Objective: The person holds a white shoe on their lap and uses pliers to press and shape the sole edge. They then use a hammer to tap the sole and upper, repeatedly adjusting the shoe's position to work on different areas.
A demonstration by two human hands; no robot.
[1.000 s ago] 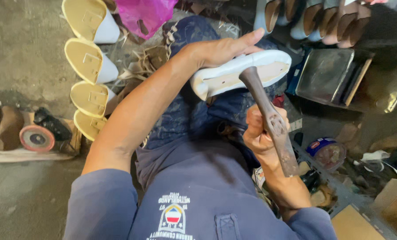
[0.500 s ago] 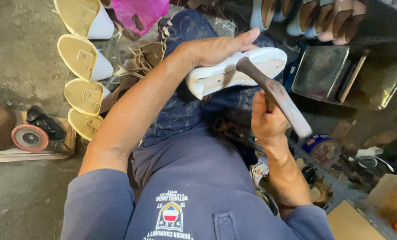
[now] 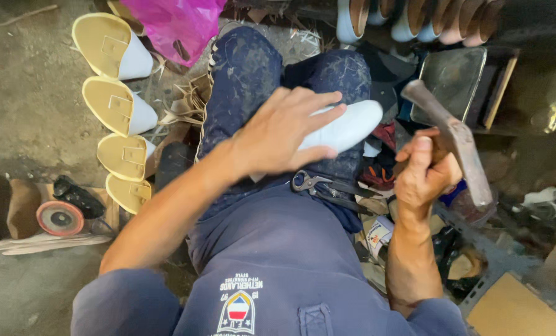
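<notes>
Left hand (image 3: 281,134) flat, open on one white shoe (image 3: 346,127); right hand (image 3: 424,171) gripping one hammer (image 3: 455,140); four soles (image 3: 119,106)

Left hand (image 3: 282,134) flat; right hand (image 3: 426,174) fisted, raised.

I see a pink plastic bag (image 3: 178,25) at the top, by the pale shoe soles. A small white can with a label (image 3: 377,235) lies low by my right arm. A brown cardboard box (image 3: 520,308) sits in the bottom right corner.
</notes>
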